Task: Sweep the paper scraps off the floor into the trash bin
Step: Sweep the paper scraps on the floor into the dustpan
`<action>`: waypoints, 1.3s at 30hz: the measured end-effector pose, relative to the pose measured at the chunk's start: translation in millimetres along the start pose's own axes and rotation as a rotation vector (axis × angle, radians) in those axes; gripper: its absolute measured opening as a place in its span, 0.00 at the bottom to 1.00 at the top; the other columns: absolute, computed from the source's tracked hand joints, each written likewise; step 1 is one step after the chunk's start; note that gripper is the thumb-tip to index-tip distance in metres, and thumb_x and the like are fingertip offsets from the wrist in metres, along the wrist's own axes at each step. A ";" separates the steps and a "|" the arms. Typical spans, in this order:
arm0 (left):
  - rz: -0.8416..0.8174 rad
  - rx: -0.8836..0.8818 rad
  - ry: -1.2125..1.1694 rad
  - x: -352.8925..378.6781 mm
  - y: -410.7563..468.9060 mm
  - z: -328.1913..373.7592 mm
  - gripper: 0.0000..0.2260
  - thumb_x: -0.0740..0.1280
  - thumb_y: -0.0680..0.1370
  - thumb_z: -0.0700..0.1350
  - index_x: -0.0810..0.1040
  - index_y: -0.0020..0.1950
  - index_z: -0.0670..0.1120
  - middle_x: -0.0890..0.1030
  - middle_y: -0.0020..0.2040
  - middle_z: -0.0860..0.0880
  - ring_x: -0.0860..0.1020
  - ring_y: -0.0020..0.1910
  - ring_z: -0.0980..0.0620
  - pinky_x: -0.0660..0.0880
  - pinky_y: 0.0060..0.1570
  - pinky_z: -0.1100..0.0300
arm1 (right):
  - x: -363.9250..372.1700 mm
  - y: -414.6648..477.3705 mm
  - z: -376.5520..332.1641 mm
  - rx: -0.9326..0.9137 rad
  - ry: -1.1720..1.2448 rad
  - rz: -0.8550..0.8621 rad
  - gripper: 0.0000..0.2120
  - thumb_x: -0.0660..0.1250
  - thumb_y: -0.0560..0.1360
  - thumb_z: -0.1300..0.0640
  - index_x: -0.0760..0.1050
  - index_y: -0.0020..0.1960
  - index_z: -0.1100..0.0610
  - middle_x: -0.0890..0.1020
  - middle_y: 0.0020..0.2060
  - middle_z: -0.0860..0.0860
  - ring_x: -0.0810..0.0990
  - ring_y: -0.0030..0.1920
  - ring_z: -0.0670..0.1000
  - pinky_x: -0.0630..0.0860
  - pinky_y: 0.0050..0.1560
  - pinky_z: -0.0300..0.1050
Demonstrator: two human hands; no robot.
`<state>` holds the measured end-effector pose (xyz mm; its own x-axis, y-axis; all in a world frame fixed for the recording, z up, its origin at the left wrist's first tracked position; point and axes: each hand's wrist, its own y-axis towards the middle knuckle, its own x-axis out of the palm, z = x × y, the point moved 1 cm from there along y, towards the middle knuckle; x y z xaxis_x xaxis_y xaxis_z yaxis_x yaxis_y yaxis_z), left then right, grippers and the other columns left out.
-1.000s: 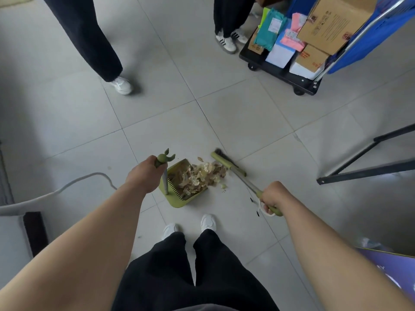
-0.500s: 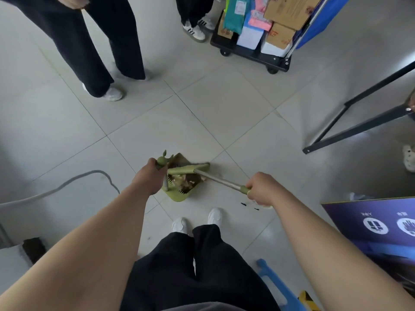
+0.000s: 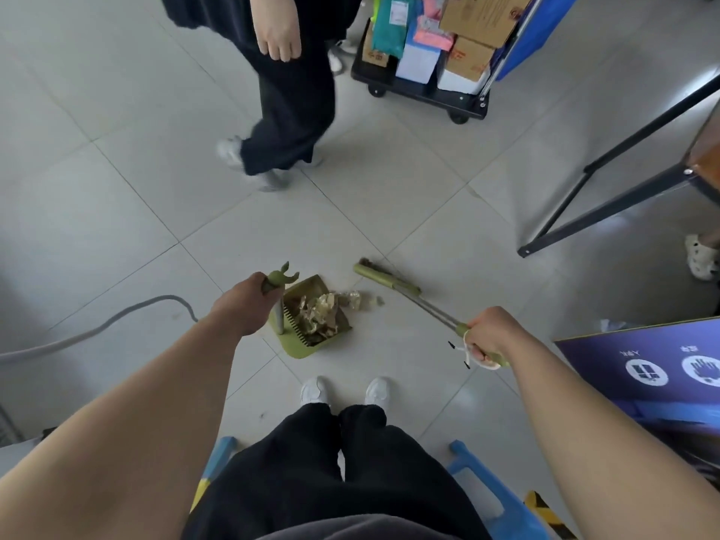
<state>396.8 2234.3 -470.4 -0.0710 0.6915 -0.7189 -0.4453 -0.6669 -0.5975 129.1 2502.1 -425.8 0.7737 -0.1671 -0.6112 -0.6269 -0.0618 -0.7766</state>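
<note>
A green dustpan [image 3: 302, 346] rests on the grey tile floor just ahead of my feet. My left hand [image 3: 243, 304] is shut on its upright handle. Crumpled paper scraps [image 3: 319, 311] fill the pan, and a few small scraps [image 3: 370, 300] lie on the floor at its open mouth. My right hand [image 3: 489, 335] is shut on the handle of a green broom [image 3: 385, 278]. The broom head lies on the floor to the right of the pan, apart from the scraps. No trash bin is in view.
A person in dark trousers [image 3: 288, 122] walks across the floor straight ahead. A black cart of boxes [image 3: 432, 52] stands at the back right, a black table frame [image 3: 607, 200] at the right. A grey hose [image 3: 101, 325] curves at the left. A purple board [image 3: 654, 364] and blue stool [image 3: 491, 489] are close by.
The broom head has swung out of the dustpan to the floor on its right. The person ahead has stepped across to the right. My view has tilted.
</note>
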 end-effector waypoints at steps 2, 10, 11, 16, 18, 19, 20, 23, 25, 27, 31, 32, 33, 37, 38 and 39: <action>-0.004 -0.006 0.000 4.1 -0.5 -0.3 0.15 0.58 0.80 0.58 0.70 0.52 0.47 0.76 0.44 0.47 0.75 0.45 0.43 0.69 0.41 0.55 | 11.5 1.7 4.3 0.099 0.137 -0.061 0.11 0.55 0.71 0.76 0.69 0.38 0.63 0.69 0.28 0.57 0.66 0.25 0.49 0.64 0.28 0.38; -0.003 -0.032 0.032 13.3 -5.1 5.6 0.15 0.55 0.81 0.58 0.68 0.54 0.46 0.76 0.42 0.48 0.75 0.43 0.43 0.68 0.39 0.54 | 37.0 -30.8 -12.3 0.030 0.113 -0.315 0.08 0.59 0.77 0.70 0.67 0.40 0.62 0.71 0.30 0.56 0.69 0.18 0.50 0.65 0.20 0.34; -0.008 -0.044 0.025 15.1 -7.2 4.6 0.16 0.54 0.81 0.57 0.68 0.55 0.45 0.76 0.44 0.47 0.75 0.44 0.42 0.69 0.41 0.54 | 36.9 -35.8 -16.1 0.011 0.105 -0.347 0.10 0.59 0.77 0.70 0.68 0.38 0.62 0.71 0.29 0.56 0.69 0.17 0.49 0.65 0.21 0.34; -0.021 -0.078 -0.035 23.0 -19.2 -3.5 0.17 0.54 0.82 0.55 0.69 0.59 0.43 0.77 0.48 0.45 0.74 0.46 0.42 0.70 0.46 0.53 | 29.6 -49.0 -33.1 -0.082 -0.020 -0.380 0.08 0.60 0.76 0.72 0.77 0.48 0.70 0.75 0.27 0.56 0.70 0.17 0.49 0.67 0.22 0.35; -0.016 -0.096 -0.070 22.2 -21.6 -5.8 0.17 0.55 0.82 0.55 0.71 0.59 0.43 0.77 0.48 0.44 0.75 0.47 0.41 0.70 0.46 0.53 | 16.9 -45.5 -37.4 -0.141 -0.110 -0.364 0.13 0.62 0.74 0.70 0.76 0.57 0.74 0.75 0.29 0.59 0.72 0.22 0.52 0.70 0.27 0.39; -0.010 -0.108 -0.101 21.5 -22.6 -7.0 0.16 0.55 0.82 0.54 0.71 0.59 0.42 0.78 0.48 0.44 0.75 0.47 0.41 0.71 0.47 0.52 | 9.7 -42.9 -37.8 -0.173 -0.166 -0.350 0.15 0.63 0.73 0.69 0.77 0.57 0.74 0.76 0.30 0.60 0.73 0.26 0.54 0.71 0.31 0.43; -0.002 -0.118 -0.134 20.8 -23.6 -8.1 0.16 0.55 0.82 0.53 0.71 0.59 0.42 0.78 0.49 0.43 0.76 0.47 0.41 0.72 0.47 0.51 | 3.1 -41.7 -37.8 -0.198 -0.212 -0.330 0.15 0.63 0.72 0.68 0.78 0.56 0.74 0.76 0.30 0.60 0.73 0.29 0.55 0.71 0.35 0.46; 0.045 -0.148 -0.216 20.9 -27.4 -13.5 0.16 0.55 0.82 0.53 0.72 0.59 0.42 0.79 0.48 0.43 0.77 0.46 0.41 0.73 0.45 0.50 | -10.8 -35.5 -35.5 -0.219 -0.211 -0.271 0.15 0.62 0.69 0.69 0.78 0.53 0.75 0.76 0.27 0.61 0.72 0.27 0.55 0.70 0.32 0.44; 0.075 -0.174 -0.270 22.7 -30.9 -19.3 0.17 0.56 0.82 0.53 0.72 0.59 0.42 0.78 0.47 0.43 0.76 0.44 0.41 0.71 0.43 0.52 | -14.0 -31.5 -36.8 -0.214 -0.155 -0.239 0.12 0.62 0.68 0.70 0.78 0.47 0.75 0.75 0.24 0.60 0.70 0.22 0.53 0.68 0.27 0.41; 0.104 -0.209 -0.327 24.1 -34.8 -25.7 0.16 0.56 0.82 0.53 0.72 0.59 0.42 0.77 0.47 0.44 0.75 0.44 0.42 0.69 0.43 0.53 | -12.9 -26.6 -43.7 -0.232 -0.133 -0.210 0.07 0.62 0.67 0.70 0.78 0.41 0.70 0.75 0.23 0.60 0.70 0.22 0.53 0.67 0.27 0.41; 0.157 -0.259 -0.419 23.2 -42.7 -37.2 0.15 0.57 0.81 0.52 0.72 0.57 0.41 0.76 0.46 0.44 0.74 0.45 0.42 0.68 0.43 0.53 | -2.5 -18.3 -66.1 -0.257 -0.039 -0.139 0.05 0.64 0.70 0.69 0.75 0.36 0.67 0.76 0.27 0.61 0.71 0.25 0.54 0.68 0.28 0.41; 0.164 -0.265 -0.428 22.4 -44.5 -40.1 0.15 0.57 0.81 0.53 0.72 0.57 0.42 0.76 0.46 0.44 0.74 0.45 0.42 0.68 0.44 0.53 | 2.0 -15.8 -73.1 -0.266 -0.030 -0.118 0.05 0.64 0.69 0.69 0.74 0.34 0.66 0.76 0.28 0.61 0.71 0.25 0.54 0.68 0.28 0.41; 0.171 -0.274 -0.433 21.8 -46.2 -43.3 0.15 0.57 0.81 0.53 0.72 0.57 0.42 0.76 0.46 0.44 0.74 0.46 0.42 0.69 0.44 0.52 | 6.5 -11.9 -79.7 -0.274 -0.019 -0.105 0.06 0.64 0.69 0.69 0.73 0.34 0.65 0.75 0.28 0.61 0.71 0.24 0.54 0.68 0.28 0.41; 0.197 -0.329 -0.446 22.2 -51.6 -58.6 0.14 0.57 0.81 0.54 0.72 0.56 0.45 0.77 0.43 0.45 0.75 0.44 0.42 0.72 0.44 0.50 | 21.3 12.9 -108.7 -0.275 0.051 -0.034 0.07 0.62 0.66 0.71 0.67 0.38 0.61 0.68 0.32 0.59 0.66 0.29 0.54 0.62 0.26 0.39; 0.212 -0.345 -0.449 22.6 -52.1 -62.4 0.13 0.57 0.81 0.53 0.72 0.55 0.45 0.76 0.42 0.46 0.75 0.43 0.42 0.71 0.43 0.51 | 23.4 20.9 -116.4 -0.283 0.042 -0.015 0.08 0.61 0.65 0.71 0.66 0.38 0.60 0.68 0.33 0.58 0.65 0.30 0.54 0.62 0.26 0.40; 0.231 -0.359 -0.447 22.9 -52.6 -66.2 0.13 0.57 0.81 0.53 0.72 0.55 0.45 0.76 0.41 0.47 0.75 0.42 0.43 0.71 0.41 0.52 | 25.5 28.4 -124.2 -0.289 0.038 -0.005 0.09 0.61 0.65 0.71 0.66 0.38 0.60 0.68 0.33 0.58 0.65 0.31 0.55 0.62 0.28 0.42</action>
<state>477.6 2266.8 -479.0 -0.5316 0.5158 -0.6718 -0.0510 -0.8113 -0.5825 119.6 2373.8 -444.5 0.7763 -0.2028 -0.5969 -0.6275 -0.3397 -0.7006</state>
